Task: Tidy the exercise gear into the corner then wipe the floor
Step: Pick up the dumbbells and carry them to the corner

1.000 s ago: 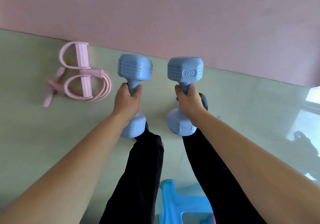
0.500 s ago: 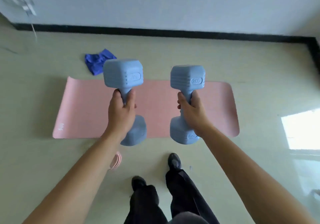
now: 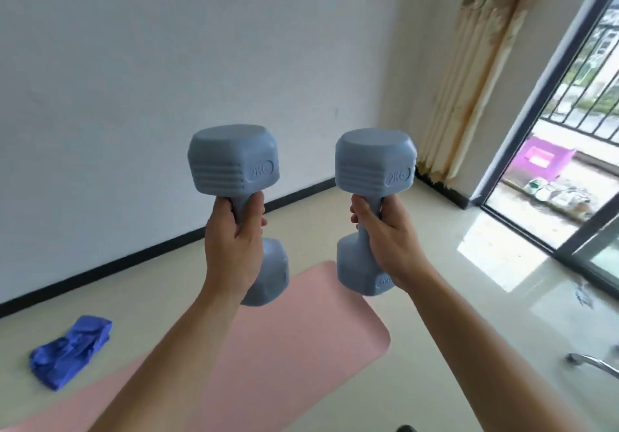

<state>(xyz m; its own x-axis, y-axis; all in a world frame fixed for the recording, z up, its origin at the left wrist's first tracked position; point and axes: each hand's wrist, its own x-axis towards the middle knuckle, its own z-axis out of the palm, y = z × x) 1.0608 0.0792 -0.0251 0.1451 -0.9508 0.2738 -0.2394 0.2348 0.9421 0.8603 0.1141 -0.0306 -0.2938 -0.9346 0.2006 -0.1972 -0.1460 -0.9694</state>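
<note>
Each fist is wrapped tight round a handle: left hand (image 3: 232, 247) lifts the left dumbbell (image 3: 234, 163), right hand (image 3: 390, 240) the right dumbbell (image 3: 375, 163). Both upright at chest level (easier to carry, I'd guess), with the pink yoga mat (image 3: 294, 341) below the hands and the curtained corner (image 3: 425, 167) just past the right one.

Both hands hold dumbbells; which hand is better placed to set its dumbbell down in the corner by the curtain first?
Probably the right hand: its dumbbell is on the side nearer the curtain corner. The left hand and its dumbbell sit farther away.
</note>
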